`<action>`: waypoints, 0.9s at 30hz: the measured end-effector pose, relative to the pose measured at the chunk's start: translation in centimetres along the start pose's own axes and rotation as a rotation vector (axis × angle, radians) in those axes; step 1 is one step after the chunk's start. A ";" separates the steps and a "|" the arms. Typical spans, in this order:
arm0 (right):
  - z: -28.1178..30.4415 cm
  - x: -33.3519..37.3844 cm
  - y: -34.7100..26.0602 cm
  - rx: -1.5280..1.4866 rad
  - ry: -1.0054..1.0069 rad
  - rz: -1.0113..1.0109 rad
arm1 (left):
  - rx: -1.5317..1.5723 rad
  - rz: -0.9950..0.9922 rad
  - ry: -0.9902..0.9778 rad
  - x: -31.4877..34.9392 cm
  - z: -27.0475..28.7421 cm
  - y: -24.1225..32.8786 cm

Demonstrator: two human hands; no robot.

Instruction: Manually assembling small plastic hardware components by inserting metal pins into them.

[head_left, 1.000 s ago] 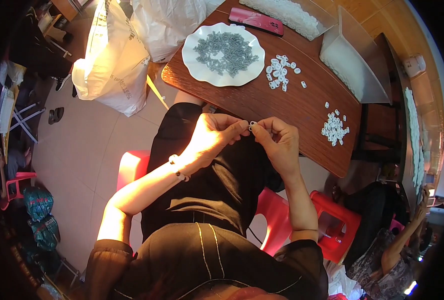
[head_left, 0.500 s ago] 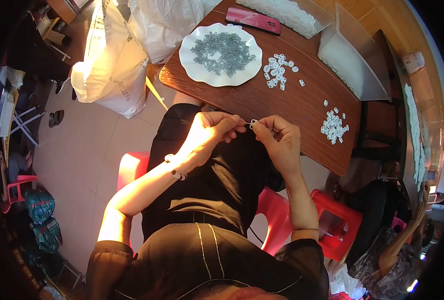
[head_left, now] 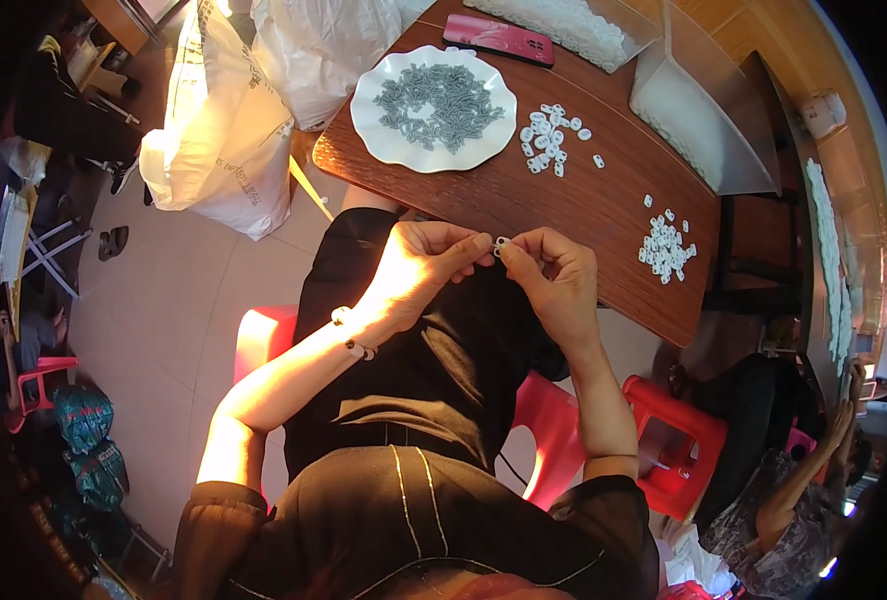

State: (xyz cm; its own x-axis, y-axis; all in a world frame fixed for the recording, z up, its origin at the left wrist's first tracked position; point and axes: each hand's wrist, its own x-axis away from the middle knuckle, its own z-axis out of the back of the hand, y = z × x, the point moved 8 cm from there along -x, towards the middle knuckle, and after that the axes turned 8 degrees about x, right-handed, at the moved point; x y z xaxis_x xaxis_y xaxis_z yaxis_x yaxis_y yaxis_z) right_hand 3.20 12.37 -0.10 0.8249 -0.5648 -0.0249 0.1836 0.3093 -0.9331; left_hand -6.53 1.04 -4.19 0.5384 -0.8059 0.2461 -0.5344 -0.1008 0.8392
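Note:
Above my lap, near the table edge, my two hands meet at the fingertips. My right hand [head_left: 561,278] pinches a small white plastic piece with holes [head_left: 502,243] between thumb and forefinger. My left hand [head_left: 422,268] is closed in a pinch against that piece; the small thin grey piece in its fingertips is mostly hidden. A white scalloped plate [head_left: 366,125] on the table holds many small thin grey pieces [head_left: 469,97]. To its right lie a loose group of white plastic pieces [head_left: 543,140] and a denser pile of white plastic pieces [head_left: 667,250].
The brown wooden table [head_left: 604,215] also bears a pink phone [head_left: 499,40] and clear bins [head_left: 699,120] of white pieces. White sacks [head_left: 226,150] stand left of it. Red stools [head_left: 679,435] flank me; another person's arm [head_left: 804,480] shows at right.
My left fingertips have come closer to the white piece, and the thin grey piece between the hands shows less. The view has shifted slightly.

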 end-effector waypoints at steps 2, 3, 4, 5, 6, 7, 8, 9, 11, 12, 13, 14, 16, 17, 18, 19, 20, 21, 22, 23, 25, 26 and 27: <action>-0.1 0.0 -0.1 0.012 -0.001 0.000 | -0.008 -0.004 0.002 0.0 0.0 0.0; -0.1 0.0 -0.1 0.024 -0.002 0.002 | -0.015 -0.009 0.004 0.0 0.0 0.1; -0.1 0.0 0.0 0.023 -0.001 0.002 | -0.016 -0.009 0.004 0.0 0.0 0.1; -0.1 0.0 0.0 0.037 0.003 0.015 | -0.026 -0.015 0.007 0.0 -0.1 0.1; 0.0 0.0 0.1 0.052 0.008 0.027 | -0.035 -0.021 0.009 -0.1 -0.1 0.0; 0.1 0.0 0.3 0.050 0.010 0.026 | -0.037 -0.018 0.007 -0.2 -0.3 0.0; 0.2 0.0 0.5 0.047 0.008 0.028 | -0.043 -0.010 0.013 -0.3 -0.4 -0.2; 0.0 -0.1 0.3 0.053 0.000 0.036 | -0.040 -0.009 0.021 -0.1 -0.1 -0.1; -0.4 -0.1 0.0 0.053 -0.005 0.037 | -0.024 -0.026 0.025 0.1 0.2 0.1; -0.2 -0.1 0.1 0.042 0.000 0.030 | -0.023 -0.032 0.026 0.0 0.0 0.1; 0.1 -0.2 0.1 0.042 0.009 0.031 | -0.026 -0.032 0.017 0.0 -0.2 0.2; 0.4 -0.2 0.2 0.010 0.015 0.025 | -0.016 -0.015 0.018 0.0 -0.5 0.2; 1.0 -0.4 0.3 -0.024 0.026 0.025 | -0.011 -0.004 0.015 -0.2 -0.7 0.3; 1.6 -0.5 0.3 -0.052 0.047 0.026 | 0.002 0.013 0.013 -0.4 -0.8 0.3; 2.2 -0.5 0.3 -0.081 0.067 0.027 | 0.017 0.029 0.013 -0.5 -0.9 0.3; 2.8 -0.5 0.1 -0.080 0.074 0.032 | 0.014 0.026 0.006 -0.9 -1.2 0.5; 3.8 -0.5 -0.1 -0.104 0.120 0.007 | -0.100 -0.042 -0.039 -1.4 -2.0 1.2; 4.8 -0.4 -0.4 -0.129 0.164 -0.017 | -0.214 -0.110 -0.081 -1.9 -2.7 1.9; 5.8 -0.3 -0.7 -0.139 0.200 -0.019 | -0.217 -0.116 -0.086 -2.7 -3.2 2.1; 6.8 -0.3 -0.7 -0.167 0.237 0.004 | -0.498 -0.270 -0.096 -3.6 -4.2 3.2; 8.8 0.0 -0.6 -0.192 0.322 0.048 | -0.826 -0.556 -0.113 -5.5 -6.4 4.5; 9.3 0.0 -0.8 -0.193 0.328 0.057 | -0.829 -0.566 -0.118 -6.9 -6.7 4.5; 9.9 0.2 -0.7 -0.210 0.353 0.058 | -1.006 -0.683 -0.106 -7.9 -7.7 4.9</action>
State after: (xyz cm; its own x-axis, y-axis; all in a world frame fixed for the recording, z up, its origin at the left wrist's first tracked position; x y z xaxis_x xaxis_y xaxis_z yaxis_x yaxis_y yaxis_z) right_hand 8.56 19.62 4.15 0.5897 -0.7900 -0.1676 -0.0014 0.2065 -0.9784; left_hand -8.38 11.41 1.75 0.4305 -0.8121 -0.3939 0.6060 -0.0634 0.7929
